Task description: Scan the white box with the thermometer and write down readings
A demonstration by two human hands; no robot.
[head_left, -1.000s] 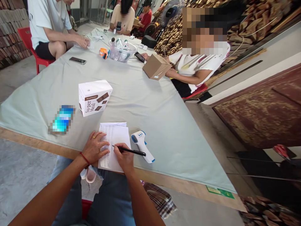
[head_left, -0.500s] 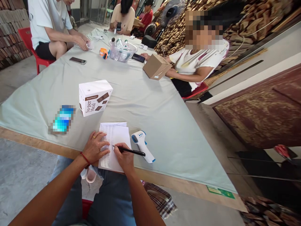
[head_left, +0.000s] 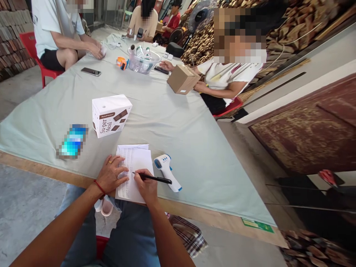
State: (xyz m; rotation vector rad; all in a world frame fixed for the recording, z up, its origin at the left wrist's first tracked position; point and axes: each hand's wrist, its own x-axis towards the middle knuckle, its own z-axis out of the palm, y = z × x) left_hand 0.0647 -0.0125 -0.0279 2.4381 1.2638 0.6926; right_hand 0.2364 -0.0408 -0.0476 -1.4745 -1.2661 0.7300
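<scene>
White sheets of paper (head_left: 140, 159) lie at the near edge of the table, the left part covered in rows of small handwriting. My left hand (head_left: 112, 174) rests flat on their left side with its fingers spread. In my right hand (head_left: 147, 187) is a black pen (head_left: 157, 178), its tip touching or just above the paper near the middle. Right of the paper lies a white and blue infrared thermometer (head_left: 167, 172). Behind the paper stands a white "Su-per Meal" box (head_left: 111, 115). A phone with a blurred, lit screen (head_left: 73, 141) lies to the left.
A pale green cloth covers the table (head_left: 200, 159). Farther back are a dark phone (head_left: 91, 71), an orange object (head_left: 121, 63) and a clear basin (head_left: 143, 61) holding bottles. A person at the right has a cardboard box (head_left: 183, 79). Other people sit at the far side.
My hands, the paper and the pen keep almost the same pose. The whole view has shifted slightly. The person at the right has moved a hand up off the dark phone beside the cardboard box.
</scene>
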